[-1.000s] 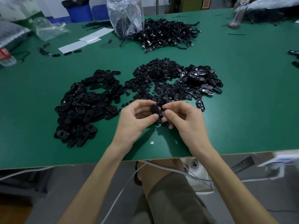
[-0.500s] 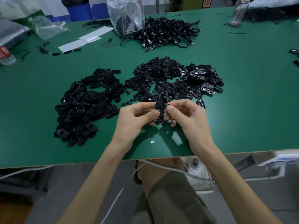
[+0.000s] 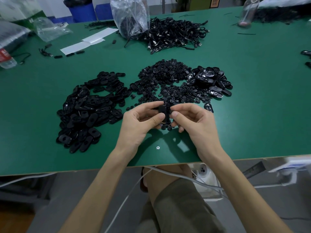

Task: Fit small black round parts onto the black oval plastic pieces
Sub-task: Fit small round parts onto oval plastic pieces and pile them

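- Two bare hands meet above the near-middle of the green desk (image 3: 252,118), and between them they hold one black oval piece (image 3: 162,110) just clear of the surface.
- The left hand (image 3: 139,121) has its fingers curled, pinching the oval piece's left side between thumb and forefinger.
- The right hand (image 3: 193,121) is also curled, with thumb and forefinger tips pressed to the piece's right edge; whether a small round part sits under those tips cannot be told.
- A heap of small black round parts (image 3: 168,81) lies at the desk's centre, just beyond the hands, with a few loose ones directly under the fingers.
- A broad pile of matte oval pieces (image 3: 89,106) spreads toward the left side of the desk.
- A smaller pile of glossy oval pieces (image 3: 210,79) touches the right side of the round-part heap.
- Near the far edge sit a tangle of black cables (image 3: 175,34) and a clear plastic bag (image 3: 130,15).
- White paper strips (image 3: 87,42) lie toward the far-left corner.
- A screw head (image 3: 157,147) shows near the front edge.
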Demonstrator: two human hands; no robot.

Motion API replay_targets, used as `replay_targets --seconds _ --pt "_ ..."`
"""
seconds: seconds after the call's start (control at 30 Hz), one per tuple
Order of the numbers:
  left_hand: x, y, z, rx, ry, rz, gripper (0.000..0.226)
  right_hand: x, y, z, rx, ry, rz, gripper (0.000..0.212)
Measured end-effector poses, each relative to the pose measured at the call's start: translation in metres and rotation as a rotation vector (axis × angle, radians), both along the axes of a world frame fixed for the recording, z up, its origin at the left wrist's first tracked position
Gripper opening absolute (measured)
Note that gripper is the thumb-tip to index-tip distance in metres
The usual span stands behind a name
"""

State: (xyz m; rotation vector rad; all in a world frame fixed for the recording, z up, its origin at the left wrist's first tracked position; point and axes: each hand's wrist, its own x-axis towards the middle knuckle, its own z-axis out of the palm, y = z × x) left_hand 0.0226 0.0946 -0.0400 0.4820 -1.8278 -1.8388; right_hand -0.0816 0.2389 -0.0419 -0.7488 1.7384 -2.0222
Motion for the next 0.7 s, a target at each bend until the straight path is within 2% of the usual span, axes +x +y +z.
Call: replay_targets --seconds 0.1,0.27,0.7 --pt "-0.0008 0.0008 -0.0013 -0.002 0.005 0.029 0.025 0.0003 -0.0009 -0.0002 0.008 0.005 0.001 0.007" --pt "-0.0013 0.0015 -0.0018 0.11 0.047 0.096 0.018 0.0008 -0.0014 -0.0009 0.02 0.019 0.023 0.006" --pt "-0.0031 0.0033 -0.0004 0.166 0.013 0.065 0.015 -0.0007 -0.001 -0.0013 -0.013 -0.036 0.066 0.005"
